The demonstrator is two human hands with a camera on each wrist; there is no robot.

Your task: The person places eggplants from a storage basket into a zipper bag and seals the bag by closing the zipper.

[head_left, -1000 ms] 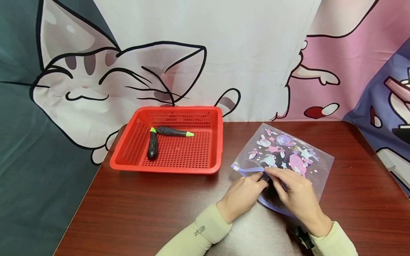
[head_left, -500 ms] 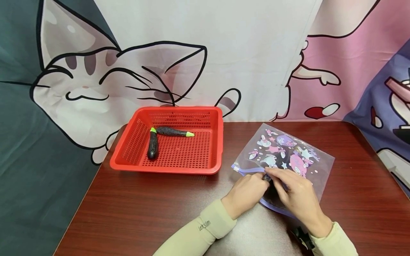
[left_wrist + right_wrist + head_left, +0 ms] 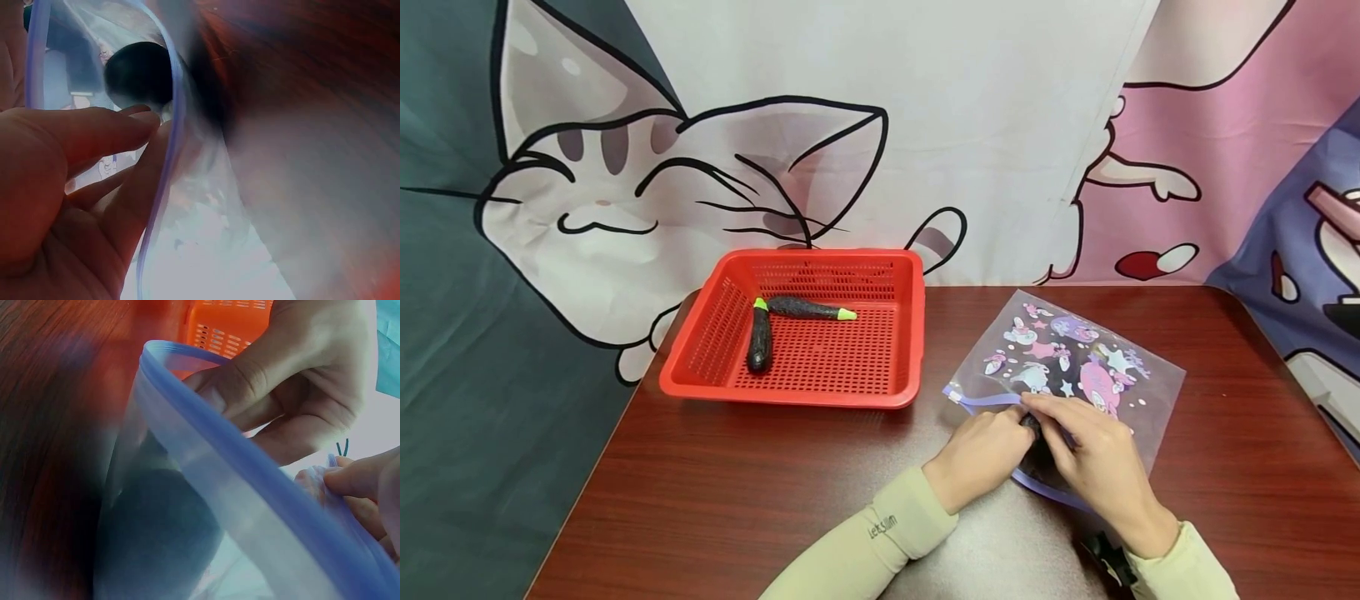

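A clear zip bag (image 3: 1000, 350) printed with cartoon figures lies on the table, its purple-edged mouth gaping towards me. My right hand (image 3: 1093, 458) pinches the upper edge of that mouth between thumb and fingers, as the right wrist view also shows. Inside the mouth is a dark zucchini (image 3: 139, 74), its rounded end facing out. My left hand (image 3: 981, 458) reaches into the opening, fingertips right at that end. In the left wrist view its thumb and fingers extend loosely with nothing gripped between them. The zucchini's far part is hidden by the bag and hands.
A red plastic basket (image 3: 880, 396) stands left of the bag near the back edge. Two dark zucchinis with lime-green tips lie in it, one upright (image 3: 760, 342) and one crosswise (image 3: 808, 308). A cartoon-printed curtain (image 3: 1000, 125) hangs behind the brown table (image 3: 737, 500).
My left hand has shifted slightly right over the bag's mouth, and more of the zucchini's dark end shows beside its fingers. My right hand keeps its hold on the bag's edge.
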